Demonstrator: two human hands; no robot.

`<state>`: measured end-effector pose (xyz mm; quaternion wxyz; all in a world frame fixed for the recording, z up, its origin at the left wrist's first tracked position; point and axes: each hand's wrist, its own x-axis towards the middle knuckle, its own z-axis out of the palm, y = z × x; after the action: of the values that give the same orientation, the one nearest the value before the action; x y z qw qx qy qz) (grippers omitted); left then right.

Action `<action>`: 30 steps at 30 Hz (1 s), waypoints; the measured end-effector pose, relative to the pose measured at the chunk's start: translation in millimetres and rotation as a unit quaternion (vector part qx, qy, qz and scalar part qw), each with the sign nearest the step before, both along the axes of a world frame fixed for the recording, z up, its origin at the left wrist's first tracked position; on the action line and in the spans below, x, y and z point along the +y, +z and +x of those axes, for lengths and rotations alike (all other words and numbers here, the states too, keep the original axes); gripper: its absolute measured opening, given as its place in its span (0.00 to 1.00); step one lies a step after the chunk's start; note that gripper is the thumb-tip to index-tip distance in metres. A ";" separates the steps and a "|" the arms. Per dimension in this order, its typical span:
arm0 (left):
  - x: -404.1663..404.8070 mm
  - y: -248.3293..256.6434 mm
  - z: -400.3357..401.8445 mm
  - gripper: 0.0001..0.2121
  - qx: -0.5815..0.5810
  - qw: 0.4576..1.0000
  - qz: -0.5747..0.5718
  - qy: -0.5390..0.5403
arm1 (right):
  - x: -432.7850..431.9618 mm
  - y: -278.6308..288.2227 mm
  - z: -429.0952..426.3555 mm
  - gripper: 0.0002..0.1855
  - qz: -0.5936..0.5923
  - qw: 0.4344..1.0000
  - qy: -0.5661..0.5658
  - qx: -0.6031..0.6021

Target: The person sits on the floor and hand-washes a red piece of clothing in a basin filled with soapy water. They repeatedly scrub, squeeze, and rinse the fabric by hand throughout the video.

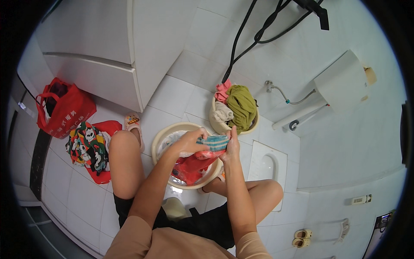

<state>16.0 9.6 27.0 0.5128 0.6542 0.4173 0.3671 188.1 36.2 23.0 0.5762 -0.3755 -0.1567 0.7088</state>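
Between my two hands a blue-and-cream striped knit band [213, 143] is stretched, part of a red garment [190, 170]. My left hand [191, 142] grips the left end, its fingers wrapped over the cloth. The right end is held in my right hand [231, 147], with its thumb pointing up. Below them the red cloth hangs into a cream plastic basin [157, 137] of sudsy water. White foam clings to the cloth and my fingers. More wet fabric [169, 139] lies in the basin's left side, partly hidden by my left hand.
Beyond the basin stands a cream bucket [213, 119] heaped with green cloth [242, 105], beige cloth [223, 111] and pink cloth [223, 90]. A squat toilet [270, 165] is at right. Patterned cloth [89, 147] and a red bag [69, 108] lie left. Black hoses [241, 32] hang above.
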 end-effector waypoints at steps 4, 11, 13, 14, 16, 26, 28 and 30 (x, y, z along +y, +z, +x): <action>-3.5 -26.2 22.4 0.05 -0.372 0.910 -0.125 0.138 | -4.3 3.9 -18.1 0.21 0.021 0.990 -0.098 -0.096; -10.5 -63.9 41.3 0.16 -0.602 0.683 -0.403 0.095 | -31.4 -60.4 -47.0 0.13 0.304 0.733 -0.098 -0.600; -9.9 -43.7 51.9 0.18 -0.441 0.786 -0.386 0.198 | -35.6 -60.2 -50.4 0.12 0.297 0.717 -0.070 -0.626; -12.1 -42.5 53.9 0.20 -0.351 0.823 -0.373 0.245 | -34.3 -53.8 -48.9 0.13 0.259 0.749 -0.052 -0.607; -0.1 -53.2 23.1 0.20 -0.474 0.796 -0.357 0.121 | -44.5 -38.3 -62.4 0.14 0.332 0.704 -0.005 -0.627; 9.3 -73.2 55.1 0.18 -0.530 0.758 -0.311 0.221 | -11.2 -48.5 -46.1 0.14 0.264 0.724 -0.011 -0.638; 15.8 -88.3 44.1 0.19 -0.538 0.739 -0.296 0.275 | -14.4 -44.3 -64.7 0.15 0.307 0.710 -0.065 -0.630; 15.2 -80.9 40.5 0.19 -0.550 0.731 -0.323 0.243 | -8.1 -47.8 -59.3 0.16 0.309 0.680 -0.064 -0.661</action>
<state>56.5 24.8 -53.9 0.7263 0.0092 0.3004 0.6182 128.7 28.1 -24.8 0.4497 -0.5562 -0.6828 0.1487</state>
